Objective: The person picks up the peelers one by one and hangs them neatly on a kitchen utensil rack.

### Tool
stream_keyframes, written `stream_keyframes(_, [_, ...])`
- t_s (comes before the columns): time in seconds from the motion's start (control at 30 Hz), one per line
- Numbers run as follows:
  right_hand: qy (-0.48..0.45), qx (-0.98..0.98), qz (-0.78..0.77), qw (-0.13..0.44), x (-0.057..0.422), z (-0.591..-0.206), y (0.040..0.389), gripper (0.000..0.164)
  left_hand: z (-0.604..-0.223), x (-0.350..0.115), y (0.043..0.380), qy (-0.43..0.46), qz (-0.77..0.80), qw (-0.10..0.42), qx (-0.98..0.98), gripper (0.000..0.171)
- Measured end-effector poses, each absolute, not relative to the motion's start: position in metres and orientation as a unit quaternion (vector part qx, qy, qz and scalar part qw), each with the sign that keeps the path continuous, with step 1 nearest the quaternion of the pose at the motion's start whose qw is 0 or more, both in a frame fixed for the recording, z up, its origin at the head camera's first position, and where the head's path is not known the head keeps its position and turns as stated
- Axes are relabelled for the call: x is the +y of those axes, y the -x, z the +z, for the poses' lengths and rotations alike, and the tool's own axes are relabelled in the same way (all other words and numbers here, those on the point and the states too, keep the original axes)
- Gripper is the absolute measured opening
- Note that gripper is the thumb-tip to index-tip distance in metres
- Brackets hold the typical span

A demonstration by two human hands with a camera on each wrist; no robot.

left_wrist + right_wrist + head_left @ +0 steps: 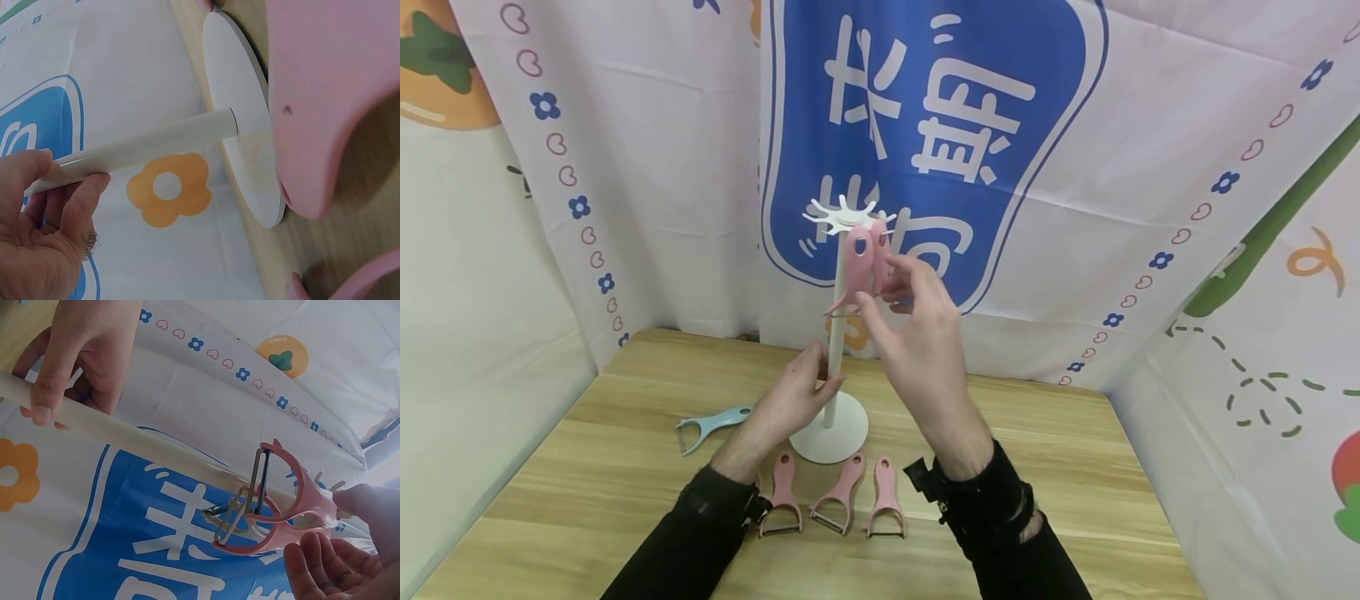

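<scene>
A white stand has a round base (842, 442), a slim post (837, 350) and a ring of hooks (847, 218) on top. Partway down the post, my left hand (793, 387) holds it between thumb and fingers. Pink Y-shaped peelers (859, 262) hang upright at the hooks, handles up and blades down, one overlapping another. My right hand (925, 333) pinches at them from the right; in the right wrist view its thumb (356, 503) lies at one pink peeler's handle (315, 500). A paler peeler blade (219, 512) shows behind, partly hidden.
Three pink peelers lie in front of the base on the wooden table (1037, 467): a left one (784, 475), a middle one (847, 479) and a right one (886, 482). A light blue peeler (721, 419) lies to the left. A printed curtain (700, 250) hangs behind.
</scene>
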State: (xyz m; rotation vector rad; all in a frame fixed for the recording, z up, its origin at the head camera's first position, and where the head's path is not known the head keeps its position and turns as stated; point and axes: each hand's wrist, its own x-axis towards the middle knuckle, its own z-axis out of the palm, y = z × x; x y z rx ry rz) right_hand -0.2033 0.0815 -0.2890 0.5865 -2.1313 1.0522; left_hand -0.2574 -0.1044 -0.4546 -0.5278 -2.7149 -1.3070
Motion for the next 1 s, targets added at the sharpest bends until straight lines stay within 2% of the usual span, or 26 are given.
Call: stream_keyframes(1.0, [-0.168,-0.851,0.4,0.296,0.132,-0.33,0.194,0.047,-0.456,-0.103,0.257,0.174,-0.43,0.05,-0.885,0.029])
